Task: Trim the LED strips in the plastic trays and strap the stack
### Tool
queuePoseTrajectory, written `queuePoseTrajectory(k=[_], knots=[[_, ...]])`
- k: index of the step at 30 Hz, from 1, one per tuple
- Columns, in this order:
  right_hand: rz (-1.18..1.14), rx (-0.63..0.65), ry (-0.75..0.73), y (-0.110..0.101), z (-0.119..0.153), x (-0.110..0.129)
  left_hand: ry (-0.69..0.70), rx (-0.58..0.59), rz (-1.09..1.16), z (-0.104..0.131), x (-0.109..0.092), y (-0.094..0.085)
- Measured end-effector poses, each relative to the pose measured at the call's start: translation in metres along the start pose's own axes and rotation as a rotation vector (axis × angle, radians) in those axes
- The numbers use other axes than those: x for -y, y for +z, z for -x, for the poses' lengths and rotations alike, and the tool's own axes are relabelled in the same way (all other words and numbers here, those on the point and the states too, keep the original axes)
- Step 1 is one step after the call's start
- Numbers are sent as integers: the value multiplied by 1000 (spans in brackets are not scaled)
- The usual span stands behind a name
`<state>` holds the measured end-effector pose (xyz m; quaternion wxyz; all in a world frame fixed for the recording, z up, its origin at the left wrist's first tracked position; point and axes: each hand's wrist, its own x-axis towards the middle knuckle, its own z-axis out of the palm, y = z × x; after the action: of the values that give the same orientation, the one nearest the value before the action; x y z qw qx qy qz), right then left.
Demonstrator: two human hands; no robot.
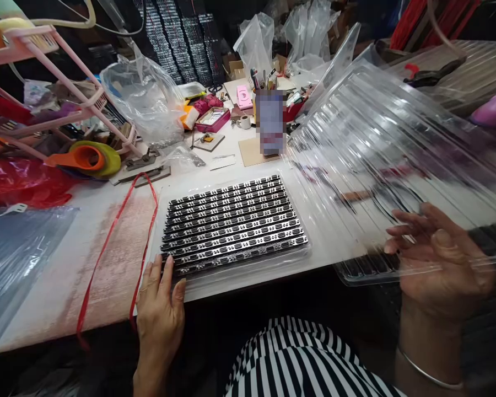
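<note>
A clear plastic tray (248, 267) lies near the table's front edge and bears several rows of black and silver connector strips (235, 223). My left hand (160, 303) rests at the tray's front left corner, its fingertips on the ends of the front strips, fingers spread a little. On the right, my right hand (442, 253) is raised palm up with curled fingers, gripping the edge of a large transparent ridged plastic tray (355, 121). That tray is tilted up and blurred, and the table shows through it.
A red ribbon loop (107, 237) lies left of the strips, beside plastic sheets (28, 259). A pink rack (74, 110) stands at the back left. Behind are a tape roll (245, 122), a pink box (213, 119) and clear bags (144, 99). Another filled tray (367, 267) sits low right.
</note>
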<state>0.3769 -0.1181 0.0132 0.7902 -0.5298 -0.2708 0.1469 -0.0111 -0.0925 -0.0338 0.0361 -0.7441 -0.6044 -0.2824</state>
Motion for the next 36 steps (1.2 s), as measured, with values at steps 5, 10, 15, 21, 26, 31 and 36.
queuePoseTrajectory(k=[5, 10, 15, 21, 26, 31, 36], knots=[[23, 1, -26, 3, 4, 4, -15, 6, 20, 0, -1, 0], [-25, 31, 37, -4, -3, 10, -24, 20, 34, 0, 1, -1], [-88, 204, 178, 1, -27, 4, -101, 44, 69, 1, -6, -6], [-60, 418, 371, 68, -23, -8, -307, -269, 620, 1, 4, -18], [3, 612, 578, 119, -10, -18, -537, -263, 1048, -16, 31, -26], [159, 710, 547, 124, -23, -45, -508, -64, 818, -33, 45, -24], [652, 743, -75, 110, -39, -66, -285, 43, 546, -46, 47, -14]])
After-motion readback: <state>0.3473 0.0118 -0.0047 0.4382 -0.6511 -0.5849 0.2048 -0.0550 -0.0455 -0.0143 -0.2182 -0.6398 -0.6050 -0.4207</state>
